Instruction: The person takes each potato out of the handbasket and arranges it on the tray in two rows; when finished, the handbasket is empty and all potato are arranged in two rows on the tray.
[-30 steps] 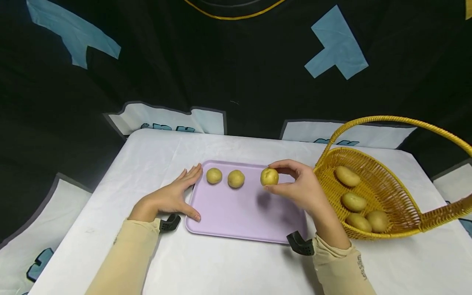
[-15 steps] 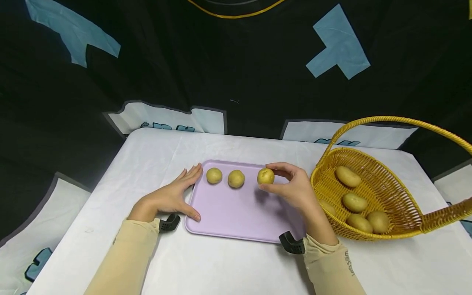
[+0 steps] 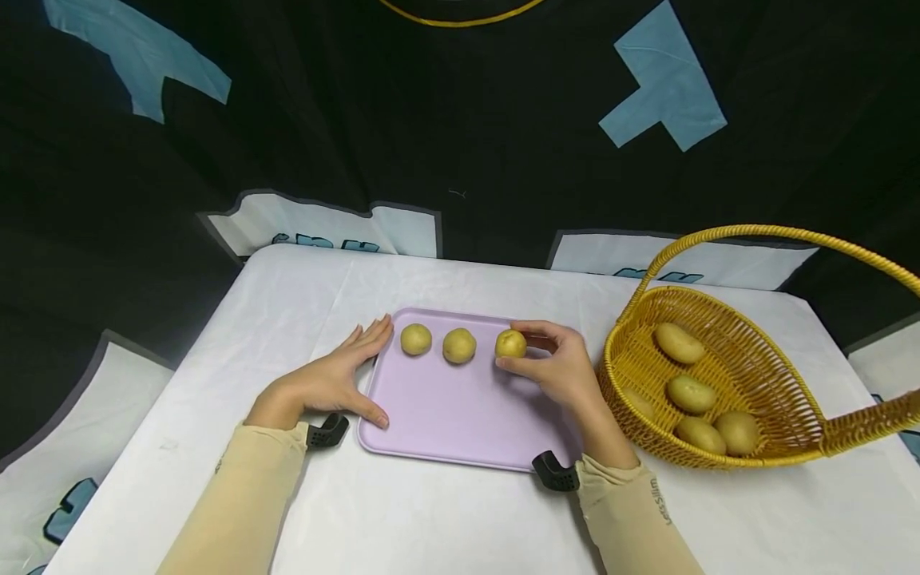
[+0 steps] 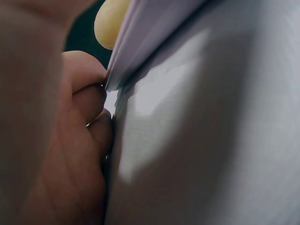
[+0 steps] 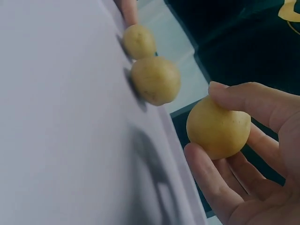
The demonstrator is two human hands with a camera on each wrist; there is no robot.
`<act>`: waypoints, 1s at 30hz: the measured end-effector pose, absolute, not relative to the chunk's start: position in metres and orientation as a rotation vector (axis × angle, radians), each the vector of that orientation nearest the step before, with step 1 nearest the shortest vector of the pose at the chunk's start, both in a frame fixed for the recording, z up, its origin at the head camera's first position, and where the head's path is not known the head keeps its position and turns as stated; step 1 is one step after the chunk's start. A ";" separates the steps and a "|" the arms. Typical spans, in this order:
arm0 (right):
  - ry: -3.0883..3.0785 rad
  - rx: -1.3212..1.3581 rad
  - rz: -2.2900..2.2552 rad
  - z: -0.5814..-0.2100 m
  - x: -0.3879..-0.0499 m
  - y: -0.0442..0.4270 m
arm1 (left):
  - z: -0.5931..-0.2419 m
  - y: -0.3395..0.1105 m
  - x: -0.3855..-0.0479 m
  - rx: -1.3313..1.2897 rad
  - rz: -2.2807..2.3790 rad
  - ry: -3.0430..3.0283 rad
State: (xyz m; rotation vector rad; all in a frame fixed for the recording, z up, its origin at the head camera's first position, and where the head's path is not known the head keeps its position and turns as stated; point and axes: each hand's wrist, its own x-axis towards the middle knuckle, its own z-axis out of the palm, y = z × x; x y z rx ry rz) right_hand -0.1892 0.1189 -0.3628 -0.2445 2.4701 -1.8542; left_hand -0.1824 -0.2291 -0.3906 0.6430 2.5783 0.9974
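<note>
The right hand [image 3: 552,363] is clamping its grip on a round, yellow-skinned potato [image 3: 510,344], holding it just above a rectangular lilac tray [image 3: 446,415], near the far edge. Loosening fingertips could be sending it rolling toward a second round yellow potato [image 3: 458,346], possibly knocking a third round yellow potato [image 3: 415,339] by the far left corner. The left hand [image 3: 331,382] is resting against the tray's left edge, fingers spread, gripping nothing; without that brace, a nudge could be shifting the tray across the white-covered surface [image 3: 402,519].
</note>
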 end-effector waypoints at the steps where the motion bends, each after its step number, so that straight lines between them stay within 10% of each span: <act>1: 2.471 -0.242 -1.859 -0.364 -0.190 0.119 | -0.390 -0.229 -0.182 0.641 0.999 2.577; 30: 2.686 -0.388 -1.605 -0.385 -0.190 0.115 | -0.391 -0.228 -0.183 0.644 0.995 2.586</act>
